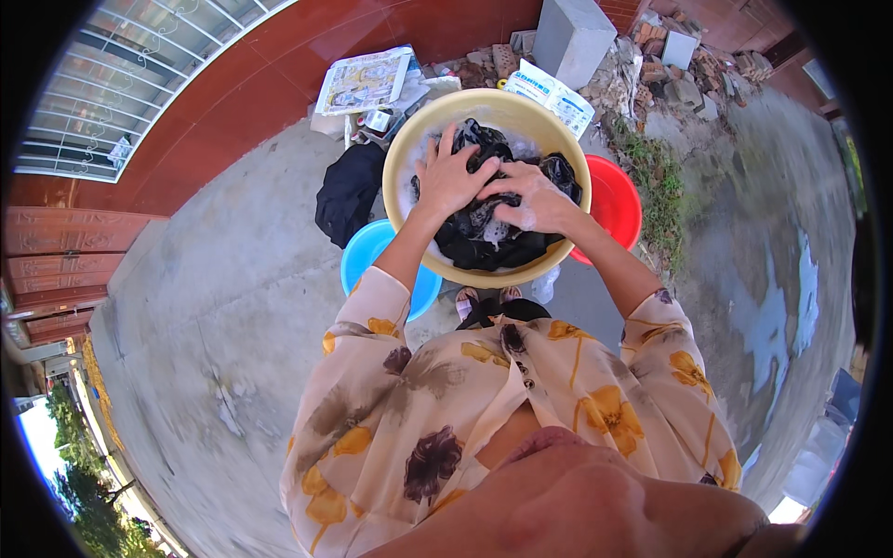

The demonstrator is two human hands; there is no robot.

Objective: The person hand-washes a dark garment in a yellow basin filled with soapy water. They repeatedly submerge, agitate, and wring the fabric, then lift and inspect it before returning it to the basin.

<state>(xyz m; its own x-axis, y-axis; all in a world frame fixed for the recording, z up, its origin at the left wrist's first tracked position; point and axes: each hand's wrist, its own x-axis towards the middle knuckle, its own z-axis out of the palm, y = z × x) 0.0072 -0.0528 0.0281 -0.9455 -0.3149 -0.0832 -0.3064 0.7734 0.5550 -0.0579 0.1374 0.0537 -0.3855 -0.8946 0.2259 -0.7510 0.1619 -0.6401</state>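
Observation:
A large yellow basin (502, 278) stands in front of me, holding wet black clothes (484, 253) with white suds over them. My left hand (454, 179) lies on the clothes at the basin's left side, its fingers spread. Over the middle of the same heap is my right hand (535, 197), fingers stretched out and pointing left, with some foam on it. The two hands nearly meet at the fingertips. Neither has cloth gripped in it that I can make out. The basin's floor is hidden under the clothes.
A light blue basin (367, 249) sits at the lower left and a red basin (614, 203) at the right, both partly covered. Dark cloth (349, 193) lies left. Behind are a printed box (365, 82), a grey block (573, 42), and rubble (684, 88). Wet patches mark the concrete (772, 316).

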